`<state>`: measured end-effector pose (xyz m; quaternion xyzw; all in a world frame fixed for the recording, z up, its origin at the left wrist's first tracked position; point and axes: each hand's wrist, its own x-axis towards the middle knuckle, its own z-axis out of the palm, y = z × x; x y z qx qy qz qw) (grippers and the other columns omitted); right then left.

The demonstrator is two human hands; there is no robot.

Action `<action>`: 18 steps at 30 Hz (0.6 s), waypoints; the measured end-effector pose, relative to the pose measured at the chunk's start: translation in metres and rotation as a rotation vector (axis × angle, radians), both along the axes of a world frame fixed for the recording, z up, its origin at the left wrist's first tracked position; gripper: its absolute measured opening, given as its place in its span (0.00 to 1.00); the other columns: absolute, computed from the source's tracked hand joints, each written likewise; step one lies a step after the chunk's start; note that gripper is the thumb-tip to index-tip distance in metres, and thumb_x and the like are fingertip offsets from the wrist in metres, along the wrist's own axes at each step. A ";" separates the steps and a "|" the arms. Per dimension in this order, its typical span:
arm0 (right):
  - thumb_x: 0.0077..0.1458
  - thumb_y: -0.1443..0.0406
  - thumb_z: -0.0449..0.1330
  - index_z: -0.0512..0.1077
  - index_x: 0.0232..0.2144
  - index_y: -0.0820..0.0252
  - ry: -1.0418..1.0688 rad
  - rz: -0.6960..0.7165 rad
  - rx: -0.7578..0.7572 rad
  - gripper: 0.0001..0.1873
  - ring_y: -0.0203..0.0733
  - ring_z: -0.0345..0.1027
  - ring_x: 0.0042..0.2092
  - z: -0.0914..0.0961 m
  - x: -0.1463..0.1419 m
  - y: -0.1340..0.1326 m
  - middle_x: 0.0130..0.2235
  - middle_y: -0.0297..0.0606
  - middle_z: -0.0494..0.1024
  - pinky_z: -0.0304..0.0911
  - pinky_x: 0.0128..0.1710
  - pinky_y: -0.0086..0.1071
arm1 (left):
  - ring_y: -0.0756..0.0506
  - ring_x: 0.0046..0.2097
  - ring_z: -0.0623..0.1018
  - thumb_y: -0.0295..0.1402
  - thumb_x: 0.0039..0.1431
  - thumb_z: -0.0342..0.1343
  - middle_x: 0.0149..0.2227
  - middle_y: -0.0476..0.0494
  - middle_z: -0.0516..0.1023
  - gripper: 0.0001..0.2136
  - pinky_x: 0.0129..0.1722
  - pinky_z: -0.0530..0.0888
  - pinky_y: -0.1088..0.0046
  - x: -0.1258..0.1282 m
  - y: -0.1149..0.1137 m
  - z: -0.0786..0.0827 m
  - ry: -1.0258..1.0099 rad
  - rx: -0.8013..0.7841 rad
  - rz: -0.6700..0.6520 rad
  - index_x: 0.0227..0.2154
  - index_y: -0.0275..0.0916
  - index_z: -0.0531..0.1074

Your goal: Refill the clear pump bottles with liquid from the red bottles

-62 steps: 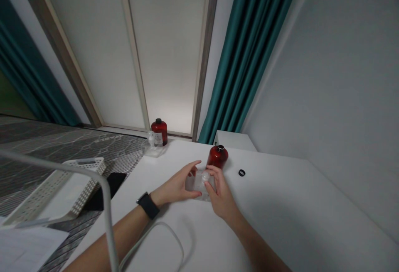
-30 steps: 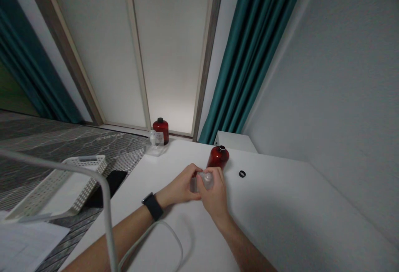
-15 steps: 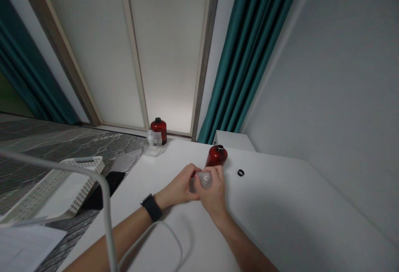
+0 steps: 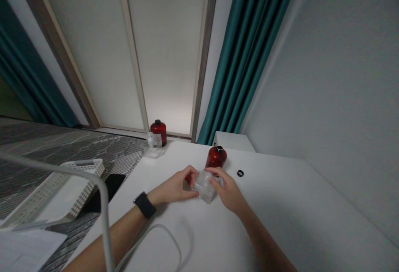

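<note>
A clear squarish container with a rounded knob on top [image 4: 203, 187] sits low over the white table, between my hands. Thumb and fingers of my right hand [image 4: 227, 189] close around its knob and right side. At its left edge is my left hand [image 4: 179, 187], thumb and curled fingers apart; whether they touch the container I cannot tell. Just behind stands a dark red bottle [image 4: 216, 157], its neck uncapped. A small black ring [image 4: 240, 173] lies to the right of that bottle.
At the table's back left stand a capped red bottle [image 4: 159, 130] and a similar clear container [image 4: 152, 150]. A white cable [image 4: 170, 232] loops across the table [image 4: 274, 218] near my left forearm. Left of the table are a perforated white basket [image 4: 75, 182] and papers [image 4: 29, 247].
My left hand has loosened and drawn back left from the clear container. My right hand has shifted right and flattened, and more of the container shows, turned at an angle.
</note>
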<state>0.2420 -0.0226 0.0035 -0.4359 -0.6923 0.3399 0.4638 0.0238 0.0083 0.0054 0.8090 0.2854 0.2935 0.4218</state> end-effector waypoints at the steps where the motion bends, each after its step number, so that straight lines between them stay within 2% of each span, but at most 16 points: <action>1: 0.58 0.64 0.58 0.75 0.47 0.55 0.022 0.012 -0.032 0.15 0.45 0.69 0.51 0.000 0.003 0.001 0.47 0.38 0.78 0.61 0.56 0.42 | 0.46 0.37 0.72 0.34 0.55 0.62 0.36 0.48 0.71 0.16 0.40 0.72 0.68 0.002 -0.001 -0.001 -0.004 0.012 0.020 0.44 0.39 0.64; 4: 0.58 0.63 0.58 0.75 0.46 0.55 0.061 0.040 -0.088 0.14 0.46 0.71 0.50 -0.002 0.007 0.003 0.47 0.39 0.79 0.63 0.55 0.44 | 0.44 0.41 0.73 0.33 0.54 0.61 0.45 0.41 0.71 0.25 0.44 0.72 0.64 0.007 -0.002 -0.009 0.010 0.090 0.092 0.54 0.39 0.61; 7: 0.58 0.61 0.58 0.75 0.47 0.55 0.088 0.060 -0.097 0.15 0.46 0.72 0.50 -0.002 0.007 0.003 0.48 0.40 0.79 0.64 0.54 0.44 | 0.43 0.44 0.73 0.31 0.55 0.61 0.54 0.37 0.69 0.31 0.48 0.72 0.62 0.009 -0.001 -0.017 0.035 0.119 0.066 0.60 0.40 0.55; 13: 0.58 0.57 0.60 0.76 0.47 0.54 0.136 0.126 -0.122 0.17 0.47 0.72 0.51 0.000 0.007 0.003 0.48 0.40 0.79 0.65 0.54 0.45 | 0.44 0.40 0.72 0.31 0.49 0.66 0.48 0.42 0.72 0.31 0.43 0.73 0.64 0.010 0.000 -0.020 0.099 0.118 0.119 0.55 0.40 0.60; 18: 0.55 0.57 0.63 0.76 0.47 0.55 0.146 0.152 -0.106 0.18 0.45 0.71 0.52 -0.006 0.009 0.006 0.47 0.40 0.75 0.65 0.54 0.42 | 0.43 0.42 0.72 0.32 0.48 0.68 0.45 0.43 0.72 0.29 0.44 0.72 0.63 0.012 0.001 -0.019 0.105 0.146 0.099 0.52 0.40 0.64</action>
